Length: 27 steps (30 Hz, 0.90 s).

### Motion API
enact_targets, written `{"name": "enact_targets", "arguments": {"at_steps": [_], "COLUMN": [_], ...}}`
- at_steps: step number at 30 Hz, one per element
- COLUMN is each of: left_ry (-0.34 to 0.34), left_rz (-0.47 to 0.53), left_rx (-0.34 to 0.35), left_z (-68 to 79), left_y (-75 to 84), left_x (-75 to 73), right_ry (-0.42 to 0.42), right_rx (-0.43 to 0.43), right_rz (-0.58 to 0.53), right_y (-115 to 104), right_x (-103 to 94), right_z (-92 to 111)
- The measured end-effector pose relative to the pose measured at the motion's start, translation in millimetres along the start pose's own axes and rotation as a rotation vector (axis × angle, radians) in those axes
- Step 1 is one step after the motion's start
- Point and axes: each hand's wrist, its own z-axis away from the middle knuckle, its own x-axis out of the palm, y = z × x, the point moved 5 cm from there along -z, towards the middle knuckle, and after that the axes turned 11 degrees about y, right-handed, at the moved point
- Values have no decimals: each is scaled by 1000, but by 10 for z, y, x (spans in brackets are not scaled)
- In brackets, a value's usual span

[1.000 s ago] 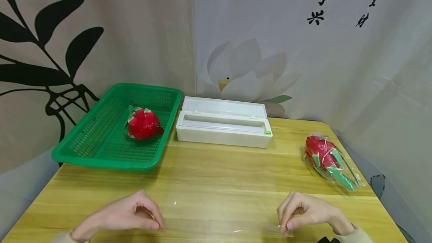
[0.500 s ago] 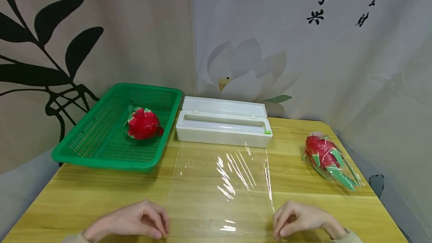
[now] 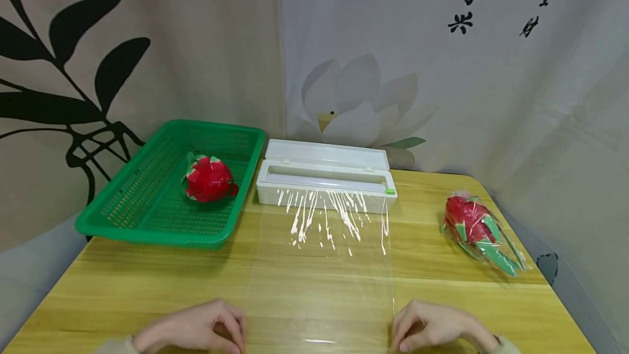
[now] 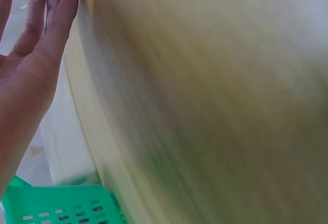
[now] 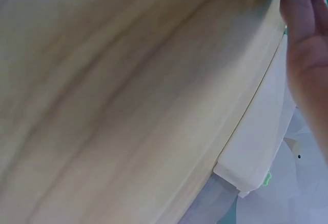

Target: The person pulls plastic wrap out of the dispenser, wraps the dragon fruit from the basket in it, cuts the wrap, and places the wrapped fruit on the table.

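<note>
A sheet of clear cling film (image 3: 319,272) stretches from the white dispenser box (image 3: 326,193) down to the front of the table. Its near left corner is pinched between thumb and fingers of my left hand (image 3: 211,326). On the other side my right hand (image 3: 432,325) pinches the near right corner. The box stands at the back of the table with its lid raised and a film roll (image 3: 324,182) inside. In the left wrist view my left hand (image 4: 38,44) has thumb and fingertips together. Only part of my right hand (image 5: 307,49) shows in the right wrist view; its fingertips are cut off.
A green basket (image 3: 152,242) at the back left holds a red dragon fruit (image 3: 211,179). Near the right edge of the wooden table (image 3: 432,250) lies another dragon fruit (image 3: 474,225) wrapped in clear film. A printed curtain (image 3: 393,42) hangs behind the table.
Both hands have drawn slightly closer together and toward the front edge. The film, hardly visible at first, now shows bright creases running up to the box. Basket, fruit and box have stayed put.
</note>
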Motion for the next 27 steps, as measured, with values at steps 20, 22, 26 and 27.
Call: {"name": "enact_targets", "arguments": {"at_steps": [20, 22, 26, 27], "left_ry": [61, 83, 92, 83], "left_rz": [-184, -202, -310, -369], "left_rx": [-187, -224, -270, -252], "left_z": [-35, -41, -88, -107], "left_y": [-30, -23, -5, 4], "left_x": [43, 61, 125, 146], "right_ry": [-26, -24, -3, 0], "right_rx": [217, 240, 263, 264], "right_rz": [-168, -181, -194, -198], "right_y": [8, 12, 4, 8], "right_x": [-41, -55, -77, -81], "right_z": [181, 210, 274, 290]}}
